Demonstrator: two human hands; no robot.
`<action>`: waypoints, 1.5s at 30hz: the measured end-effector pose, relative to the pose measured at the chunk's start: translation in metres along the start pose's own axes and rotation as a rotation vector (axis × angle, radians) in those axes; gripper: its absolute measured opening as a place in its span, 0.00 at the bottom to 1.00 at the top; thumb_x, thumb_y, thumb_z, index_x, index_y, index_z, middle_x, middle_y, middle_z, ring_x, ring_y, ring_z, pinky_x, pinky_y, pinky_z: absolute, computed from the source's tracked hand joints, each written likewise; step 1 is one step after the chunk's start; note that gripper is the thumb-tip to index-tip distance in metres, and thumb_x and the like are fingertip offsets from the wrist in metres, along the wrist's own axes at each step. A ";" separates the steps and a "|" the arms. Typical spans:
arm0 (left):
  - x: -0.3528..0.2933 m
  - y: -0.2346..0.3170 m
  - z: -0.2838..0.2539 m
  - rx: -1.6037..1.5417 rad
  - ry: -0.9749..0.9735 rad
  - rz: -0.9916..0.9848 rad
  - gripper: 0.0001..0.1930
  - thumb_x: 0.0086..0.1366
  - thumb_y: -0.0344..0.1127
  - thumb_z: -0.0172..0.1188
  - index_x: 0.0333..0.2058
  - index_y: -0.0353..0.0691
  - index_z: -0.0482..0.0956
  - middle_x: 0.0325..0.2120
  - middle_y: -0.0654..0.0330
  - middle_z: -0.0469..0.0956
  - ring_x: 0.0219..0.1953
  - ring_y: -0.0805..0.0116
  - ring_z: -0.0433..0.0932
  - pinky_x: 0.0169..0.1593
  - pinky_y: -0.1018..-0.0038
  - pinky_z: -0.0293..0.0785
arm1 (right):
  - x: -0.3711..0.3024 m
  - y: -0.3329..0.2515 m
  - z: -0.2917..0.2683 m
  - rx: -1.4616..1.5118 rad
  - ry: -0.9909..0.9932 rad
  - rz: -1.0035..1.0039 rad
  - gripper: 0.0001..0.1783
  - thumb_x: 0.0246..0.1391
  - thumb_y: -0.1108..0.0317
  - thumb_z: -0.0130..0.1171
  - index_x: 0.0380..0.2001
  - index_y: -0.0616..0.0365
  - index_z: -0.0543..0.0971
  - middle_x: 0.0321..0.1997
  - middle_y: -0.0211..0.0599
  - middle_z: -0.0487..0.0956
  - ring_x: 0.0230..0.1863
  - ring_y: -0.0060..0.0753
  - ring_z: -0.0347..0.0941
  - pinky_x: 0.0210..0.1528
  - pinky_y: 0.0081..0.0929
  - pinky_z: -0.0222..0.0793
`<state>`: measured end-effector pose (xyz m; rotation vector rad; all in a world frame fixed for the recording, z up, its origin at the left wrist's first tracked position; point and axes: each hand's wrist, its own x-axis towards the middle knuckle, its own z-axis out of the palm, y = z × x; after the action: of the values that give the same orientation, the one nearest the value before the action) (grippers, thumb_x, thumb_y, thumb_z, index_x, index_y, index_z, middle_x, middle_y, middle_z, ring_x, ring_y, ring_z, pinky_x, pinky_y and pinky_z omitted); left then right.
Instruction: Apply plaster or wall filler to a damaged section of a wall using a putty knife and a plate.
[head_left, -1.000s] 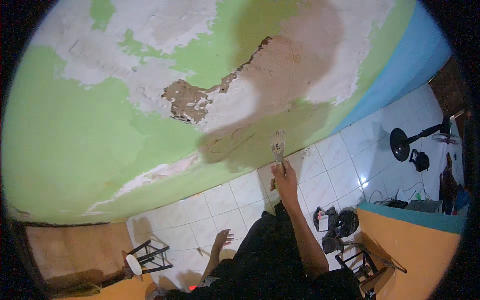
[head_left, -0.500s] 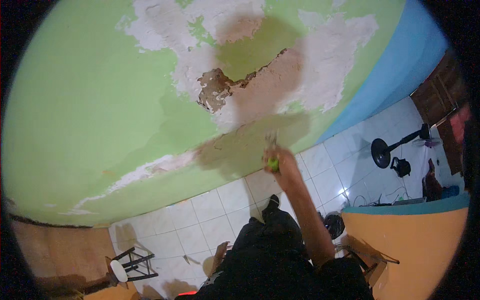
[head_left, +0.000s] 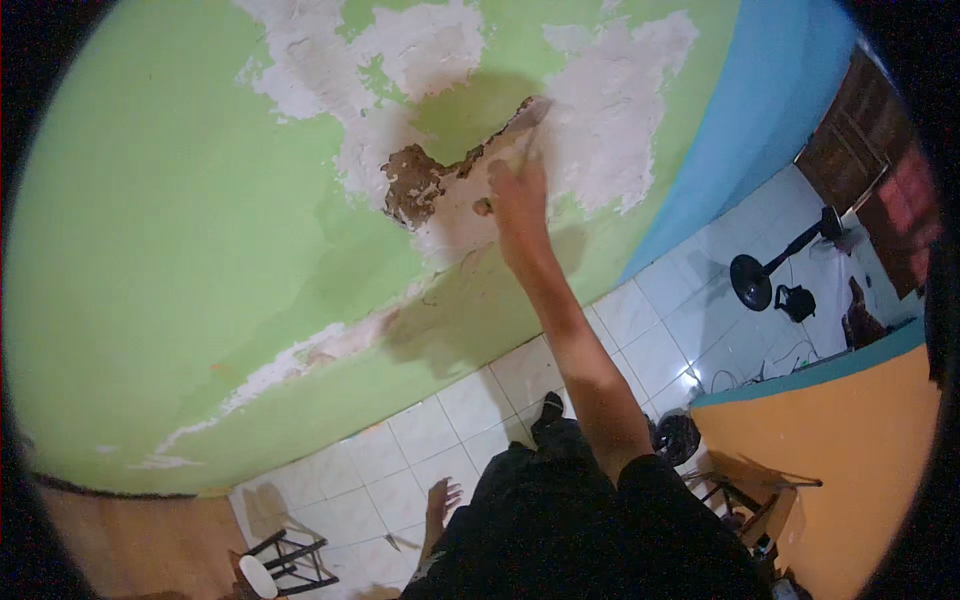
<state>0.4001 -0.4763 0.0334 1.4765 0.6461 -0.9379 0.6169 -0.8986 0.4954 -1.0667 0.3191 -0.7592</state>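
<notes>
My right hand [head_left: 520, 200] is raised in front of the green wall [head_left: 250, 200], its fingers wrapped round the handle of a putty knife [head_left: 532, 118]. The greyish blade points up at the upper right end of a ragged crack [head_left: 490, 150], over the white plaster patch [head_left: 610, 120]; whether it touches is unclear. Most of the handle is hidden in the fist. Left of the hand, the crack widens into a brown, broken hollow [head_left: 412, 185]. Low by my left side hangs my left hand [head_left: 440, 497], empty, with its fingers apart.
White floor tiles [head_left: 425, 430] run along the wall's foot. A stool with a white seat [head_left: 262, 578] stands at lower left. To the right are a black fan [head_left: 752, 282], a black bag [head_left: 678, 438], cables and an orange partition [head_left: 840, 460]. Further round, the wall is blue [head_left: 700, 160].
My right hand has gone up from low in front of the wall to the crack's upper right end, carrying the putty knife. My left hand stays low, its fingers now more plainly spread.
</notes>
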 end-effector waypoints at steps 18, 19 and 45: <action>0.047 -0.042 -0.062 0.026 -0.145 -0.025 0.26 0.63 0.47 0.51 0.54 0.36 0.63 0.48 0.48 0.72 0.44 0.54 0.75 0.43 0.62 0.74 | -0.028 -0.007 0.048 0.154 0.051 -0.068 0.30 0.49 0.73 0.56 0.49 0.66 0.50 0.42 0.49 0.67 0.27 0.34 0.73 0.12 0.24 0.70; 0.049 -0.040 -0.066 0.027 -0.133 -0.023 0.26 0.63 0.47 0.51 0.54 0.36 0.63 0.48 0.48 0.72 0.44 0.54 0.75 0.43 0.62 0.74 | -0.028 -0.007 0.057 0.149 0.008 -0.071 0.32 0.50 0.74 0.56 0.51 0.67 0.49 0.44 0.50 0.67 0.27 0.35 0.73 0.12 0.24 0.71; 0.010 -0.035 -0.018 0.097 0.010 -0.097 0.21 0.69 0.46 0.39 0.55 0.42 0.64 0.48 0.59 0.73 0.49 0.68 0.73 0.38 0.73 0.73 | 0.010 0.028 -0.075 -1.186 -0.390 -1.051 0.18 0.43 0.65 0.64 0.42 0.46 0.78 0.31 0.29 0.75 0.29 0.33 0.69 0.30 0.30 0.66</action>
<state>0.3788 -0.4550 0.0055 1.5474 0.6926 -1.0503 0.5922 -0.9478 0.4368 -2.5568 -0.2323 -1.2844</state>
